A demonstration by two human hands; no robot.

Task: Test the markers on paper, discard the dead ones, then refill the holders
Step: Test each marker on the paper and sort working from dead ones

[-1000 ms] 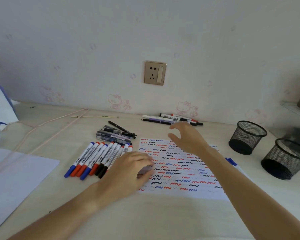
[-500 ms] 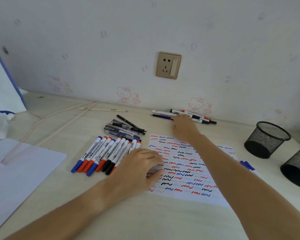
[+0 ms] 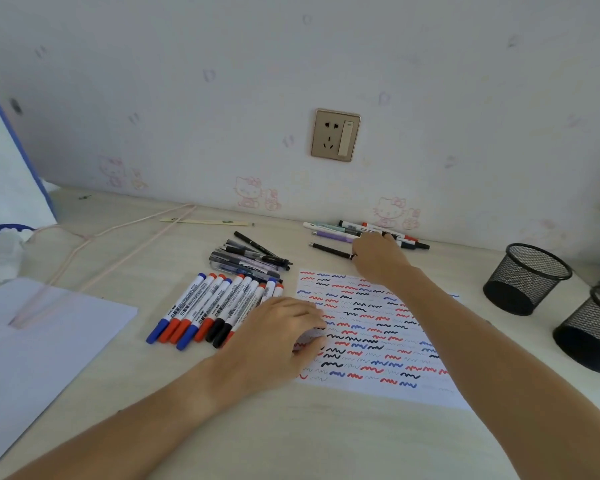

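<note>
Right grip (image 3: 378,258) curled round a black pen (image 3: 329,251) near the wall. Left grip (image 3: 284,336) pressing fingers flat on paper (image 3: 378,386), likely steadying it for testing. Markers (image 3: 208,310) beside, holders (image 3: 525,277) far right on bench (image 3: 291,441).

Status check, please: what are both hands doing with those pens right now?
Left hand pressing the test paper. Right hand gripping a black pen by the wall. Mesh holders unfilled. Nothing blocking.

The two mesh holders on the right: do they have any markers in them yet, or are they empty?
Apparently empty. The nearer mesh holder and the farther mesh holder stand upright, nothing pokes above either rim, and only dark mesh shows inside, though the nearer one is partly cut off.
</note>
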